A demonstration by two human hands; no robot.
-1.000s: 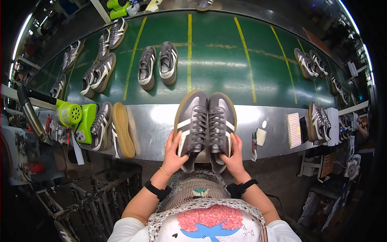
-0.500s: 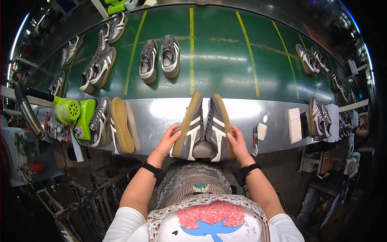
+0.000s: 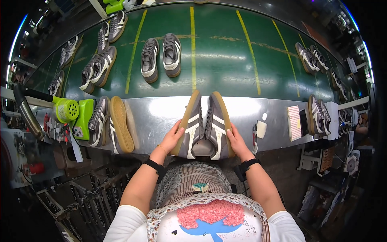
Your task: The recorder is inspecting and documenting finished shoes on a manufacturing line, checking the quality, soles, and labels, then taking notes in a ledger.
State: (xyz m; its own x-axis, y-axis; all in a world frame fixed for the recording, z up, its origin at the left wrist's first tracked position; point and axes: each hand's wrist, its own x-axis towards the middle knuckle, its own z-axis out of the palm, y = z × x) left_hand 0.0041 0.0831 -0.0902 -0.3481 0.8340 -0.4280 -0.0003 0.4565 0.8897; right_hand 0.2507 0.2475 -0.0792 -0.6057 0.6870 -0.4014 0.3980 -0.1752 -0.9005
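Two grey sneakers with white stripes and gum soles rest on their sides at the front of the metal ledge, laces facing each other. Around the outer sole of the left sneaker [image 3: 191, 135] my left hand [image 3: 172, 139] is closed. My right hand [image 3: 237, 141] grips the sole side of the right sneaker [image 3: 218, 133]. Both toes point away from me. Right of them on the ledge lie a white block [image 3: 261, 129] and a slim dark tool [image 3: 254, 135].
A green belt [image 3: 221, 52] with yellow lines carries several sneakers, including a pair [image 3: 161, 58] ahead. At left are a lime-green blower [image 3: 76, 115] and another pair [image 3: 121, 125], one showing its sole. At right stand a checked pad [image 3: 294, 123] and more sneakers [image 3: 316, 115].
My left hand has slid slightly forward along its sneaker's sole. Both sneakers stay in my hands, nearly in place. The pair on the belt has shifted slightly right.
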